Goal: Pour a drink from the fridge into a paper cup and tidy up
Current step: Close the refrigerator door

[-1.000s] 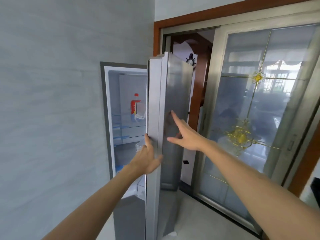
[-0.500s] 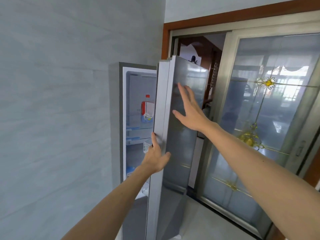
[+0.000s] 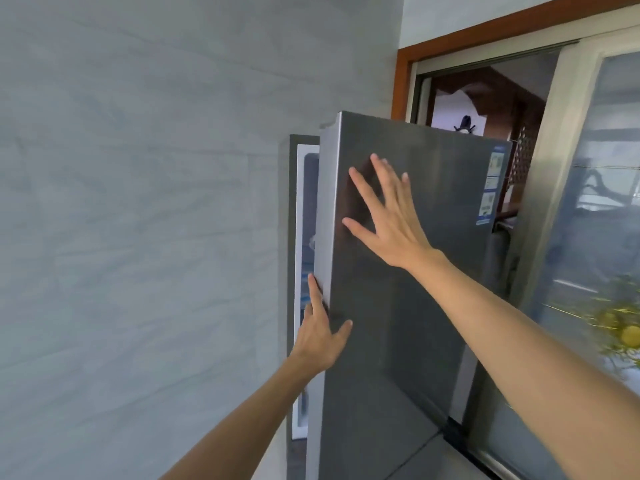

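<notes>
From the head view we see the fridge (image 3: 293,237) set into the grey wall (image 3: 138,202). Its steel door (image 3: 415,306) stands ajar, with only a narrow gap on the left. The right hand (image 3: 388,220) lies flat on the door's front, high up, with its fingers spread wide. The left hand (image 3: 320,337) is lower, at the door's free edge. Its fingers run straight up along that edge, its thumb is spread onto the front face, and it grips nothing.

Near the door's top right corner sit blue-and-white stickers (image 3: 490,188). Their writing is too small for us to read, and we can make out no brand. Through the gap we see just a strip of white lining and a blurred blue patch; the door hides the shelves. The door's foot is cut off at the bottom of the view. To the right, a glass pane (image 3: 595,237) bears a gold ornament (image 3: 620,327), which is blurred. A small dark figure (image 3: 465,124) shows above the door's top, too dim to identify.
</notes>
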### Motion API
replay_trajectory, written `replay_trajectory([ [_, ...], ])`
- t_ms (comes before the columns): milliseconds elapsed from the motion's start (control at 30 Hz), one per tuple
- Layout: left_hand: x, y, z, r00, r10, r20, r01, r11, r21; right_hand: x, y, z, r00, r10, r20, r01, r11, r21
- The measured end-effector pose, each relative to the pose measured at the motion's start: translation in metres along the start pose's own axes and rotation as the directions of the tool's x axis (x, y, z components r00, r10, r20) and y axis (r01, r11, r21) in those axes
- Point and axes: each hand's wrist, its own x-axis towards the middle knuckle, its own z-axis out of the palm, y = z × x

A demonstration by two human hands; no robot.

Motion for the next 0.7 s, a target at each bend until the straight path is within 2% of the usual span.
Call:
replay_trajectory([
  [133, 0.016, -0.012, 0.004, 0.992, -0.026, -0.126, 0.024, 1.000, -0.015, 0.014, 0.003, 0.036, 0.996, -0.025, -0.088, 0.029, 0.999, 0.046],
  [400, 0.040, -0.031, 0.004, 0.968, -0.076, -0.240, 0.073, 0.997, -0.019, 0.037, -0.012, 0.085, 0.960, 0.017, -0.278, 0.011, 0.995, 0.099],
  [700, 0.067, -0.044, 0.005, 0.940, -0.165, -0.298, 0.146, 0.985, -0.087, 0.056, -0.017, 0.116, 0.957, 0.024, -0.288, -0.013, 0.999, 0.041],
])
